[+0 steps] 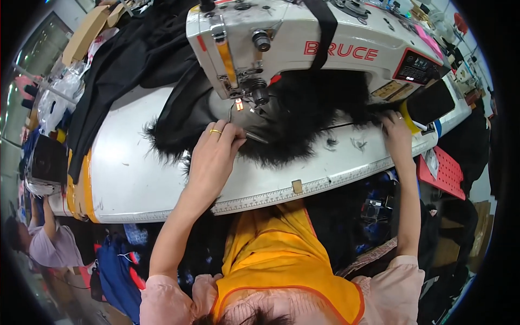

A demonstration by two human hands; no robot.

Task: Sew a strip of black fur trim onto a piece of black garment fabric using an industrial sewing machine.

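Observation:
A black garment piece (189,105) with a long fur edge (281,143) lies under the head of a white sewing machine (346,35). My left hand (214,154), with a ring on one finger, is closed at the near edge of the cloth, left of the needle area. A slim silvery tool (255,137), perhaps tweezers, sticks out to the right from its fingertips. Beneath the machine arm, my right hand (398,135) has its fingers bent onto the right end of the black fur. The fingertips are partly hidden in the fur.
The white table (130,162) has a measuring tape (271,201) along its front edge, and loose fur tufts (358,144) lie on it. Black cloth (116,70) drapes over the left side. A red perforated tray (441,170) sits at right. Another person (51,238) works at far left.

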